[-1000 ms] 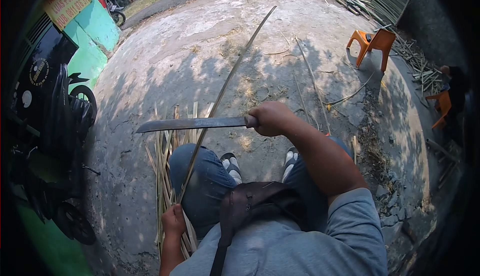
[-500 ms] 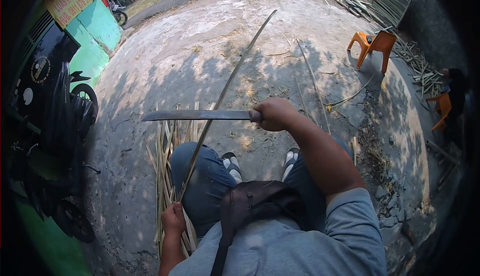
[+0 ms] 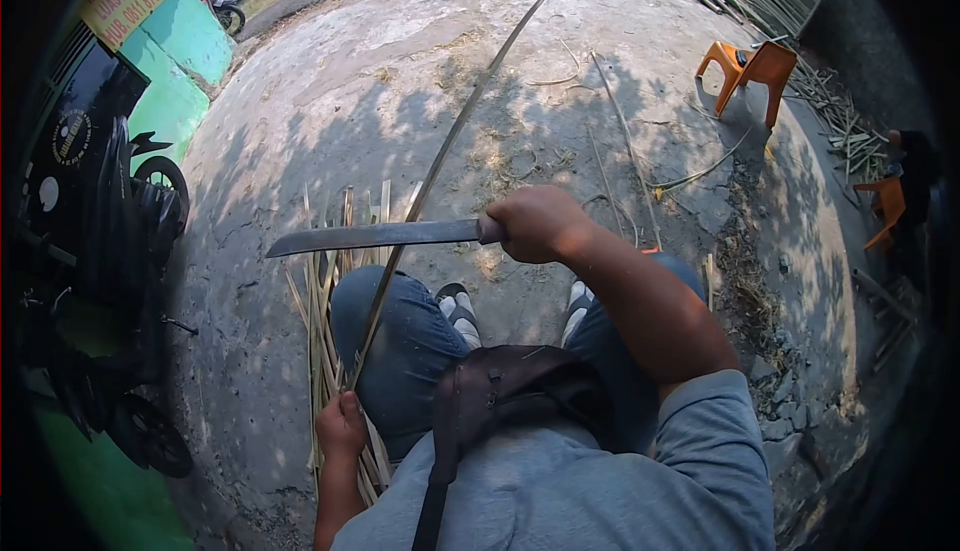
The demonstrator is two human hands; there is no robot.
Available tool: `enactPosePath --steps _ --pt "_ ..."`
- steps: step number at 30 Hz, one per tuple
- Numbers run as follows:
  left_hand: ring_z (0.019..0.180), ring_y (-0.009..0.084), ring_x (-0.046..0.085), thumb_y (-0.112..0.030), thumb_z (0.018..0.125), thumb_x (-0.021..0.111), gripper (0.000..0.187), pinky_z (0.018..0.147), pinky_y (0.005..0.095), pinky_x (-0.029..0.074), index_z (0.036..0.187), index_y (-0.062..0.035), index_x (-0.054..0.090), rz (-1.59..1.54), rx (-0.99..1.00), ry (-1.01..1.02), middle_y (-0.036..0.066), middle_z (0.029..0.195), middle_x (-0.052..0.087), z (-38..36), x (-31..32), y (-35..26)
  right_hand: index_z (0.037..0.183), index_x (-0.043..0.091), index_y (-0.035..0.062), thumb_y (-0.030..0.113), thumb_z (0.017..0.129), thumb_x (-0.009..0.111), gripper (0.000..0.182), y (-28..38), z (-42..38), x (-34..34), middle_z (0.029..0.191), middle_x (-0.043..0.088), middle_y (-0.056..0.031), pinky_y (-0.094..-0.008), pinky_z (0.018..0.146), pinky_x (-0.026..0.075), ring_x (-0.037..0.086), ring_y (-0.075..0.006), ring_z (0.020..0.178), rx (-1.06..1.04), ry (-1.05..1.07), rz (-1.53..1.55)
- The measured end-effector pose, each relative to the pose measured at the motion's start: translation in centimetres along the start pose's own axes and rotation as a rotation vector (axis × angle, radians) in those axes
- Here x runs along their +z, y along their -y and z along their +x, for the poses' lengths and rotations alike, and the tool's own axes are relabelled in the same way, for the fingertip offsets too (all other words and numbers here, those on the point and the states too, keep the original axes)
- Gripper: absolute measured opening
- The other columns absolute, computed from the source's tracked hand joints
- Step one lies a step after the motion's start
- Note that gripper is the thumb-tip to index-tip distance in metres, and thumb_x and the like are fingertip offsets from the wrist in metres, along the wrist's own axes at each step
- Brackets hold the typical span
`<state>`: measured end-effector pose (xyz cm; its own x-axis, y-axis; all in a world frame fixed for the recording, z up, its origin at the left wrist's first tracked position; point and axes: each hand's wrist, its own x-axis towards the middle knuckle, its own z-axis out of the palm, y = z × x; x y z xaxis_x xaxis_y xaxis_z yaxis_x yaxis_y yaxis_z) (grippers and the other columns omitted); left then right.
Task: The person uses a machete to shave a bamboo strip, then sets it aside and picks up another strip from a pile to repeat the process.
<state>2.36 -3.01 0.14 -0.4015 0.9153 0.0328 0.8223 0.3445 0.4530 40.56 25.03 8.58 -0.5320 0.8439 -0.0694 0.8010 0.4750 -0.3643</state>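
Note:
My right hand [image 3: 543, 225] is wrapped round the handle of a machete [image 3: 375, 238], its long blade pointing left across the view. The blade crosses a long bamboo strip [image 3: 468, 101], which slants from my left thigh up to the far ground. Near my left knee, my left hand [image 3: 341, 424] closes on the lower end of that strip. A bundle of pale split bamboo strips [image 3: 322, 321] lies on the ground beside my left leg, partly hidden by it. Whether the blade's edge bites into the strip cannot be made out.
Loose strips [image 3: 625, 136] lie on the concrete ahead. An orange chair [image 3: 745, 76] stands at the right, with a seated person [image 3: 912, 181] farther right beside a pile of bamboo pieces [image 3: 850, 131]. A dark motorcycle [image 3: 120, 221] is parked at the left by a green wall [image 3: 165, 61].
The machete and my right hand have shifted slightly left, the blade tip now dipping lower. The view has tilted a little. My left hand keeps its hold on the strip.

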Motion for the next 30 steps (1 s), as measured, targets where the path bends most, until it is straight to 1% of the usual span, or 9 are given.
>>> enactPosePath --steps 2,5,8,9,15,18,19,22,30 --pt "0.074 0.0517 0.065 -0.066 0.103 0.046 0.075 0.064 0.0531 0.048 0.082 0.0026 0.066 0.027 -0.007 0.010 0.027 0.070 0.061 -0.1 -0.1 0.3 0.096 0.077 0.0155 0.018 0.082 0.068 0.016 0.1 0.1 -1.1 0.094 0.075 -0.0126 -0.0494 0.081 0.058 0.073 -0.0358 0.094 0.003 0.024 -0.044" --pt "0.073 0.0522 0.064 -0.066 0.103 0.047 0.074 0.065 0.0541 0.048 0.081 0.0022 0.066 0.000 0.013 -0.019 0.028 0.070 0.061 -0.1 0.1 0.2 0.097 0.077 0.0151 0.018 0.084 0.067 0.017 -1.8 1.4 -0.6 0.096 0.075 -0.0135 -0.0495 0.082 0.058 0.073 -0.0370 0.095 0.113 -0.005 0.042" --pt "0.073 0.0531 0.064 -0.065 0.103 0.047 0.073 0.064 0.0550 0.048 0.080 0.0016 0.066 0.003 -0.001 -0.005 0.029 0.070 0.061 -0.1 0.1 0.7 0.095 0.075 0.0125 0.019 0.083 0.070 0.015 -4.3 2.3 0.8 0.088 0.074 -0.0169 -0.0494 0.078 0.057 0.071 -0.0398 0.087 0.196 -0.215 0.169" --pt "0.073 0.0534 0.064 -0.065 0.103 0.047 0.073 0.064 0.0552 0.048 0.080 0.0015 0.066 0.007 0.001 -0.004 0.029 0.070 0.061 -0.1 0.0 0.7 0.096 0.075 0.0106 0.018 0.085 0.070 0.014 -4.6 2.3 0.8 0.090 0.074 -0.0183 -0.0488 0.079 0.056 0.071 -0.0402 0.087 0.209 -0.218 0.250" --pt "0.075 0.0541 0.063 -0.064 0.103 0.047 0.072 0.064 0.0557 0.047 0.080 0.0011 0.066 0.020 0.003 0.019 0.029 0.071 0.061 -0.1 -0.3 0.5 0.096 0.074 0.0112 0.018 0.084 0.071 0.014 -3.0 1.1 1.1 0.089 0.073 -0.0180 -0.0498 0.078 0.056 0.071 -0.0404 0.086 0.146 -0.126 0.239" --pt "0.074 0.0539 0.063 -0.064 0.104 0.046 0.071 0.064 0.0555 0.047 0.080 0.0011 0.065 0.016 0.012 0.011 0.029 0.071 0.061 -0.1 -0.1 0.3 0.098 0.076 0.0141 0.019 0.084 0.067 0.017 -0.9 0.6 0.9 0.095 0.075 -0.0156 -0.0493 0.082 0.058 0.072 -0.0392 0.094 0.012 0.005 0.114" --pt "0.074 0.0537 0.062 -0.063 0.104 0.046 0.071 0.064 0.0553 0.047 0.080 0.0011 0.065 0.011 0.012 0.009 0.029 0.071 0.060 -0.1 -0.1 0.4 0.096 0.076 0.0148 0.018 0.081 0.068 0.018 -0.4 0.6 1.5 0.093 0.075 -0.0143 -0.0494 0.080 0.058 0.073 -0.0387 0.092 -0.046 -0.023 0.082" --pt "0.073 0.0533 0.062 -0.063 0.104 0.046 0.071 0.064 0.0546 0.046 0.080 0.0012 0.064 -0.001 0.020 0.002 0.028 0.070 0.060 -0.1 0.2 0.5 0.095 0.076 0.0156 0.018 0.079 0.069 0.018 0.6 0.8 1.8 0.089 0.075 -0.0130 -0.0492 0.079 0.059 0.073 -0.0380 0.090 -0.109 -0.018 -0.009" --pt "0.073 0.0526 0.062 -0.062 0.104 0.048 0.070 0.063 0.0532 0.046 0.079 0.0016 0.063 0.002 0.005 0.009 0.028 0.069 0.059 0.2 0.3 0.4 0.089 0.076 0.0149 0.017 0.074 0.070 0.016 -1.0 1.5 1.5 0.085 0.074 -0.0134 -0.0492 0.077 0.058 0.072 -0.0386 0.087 -0.115 -0.032 0.008"
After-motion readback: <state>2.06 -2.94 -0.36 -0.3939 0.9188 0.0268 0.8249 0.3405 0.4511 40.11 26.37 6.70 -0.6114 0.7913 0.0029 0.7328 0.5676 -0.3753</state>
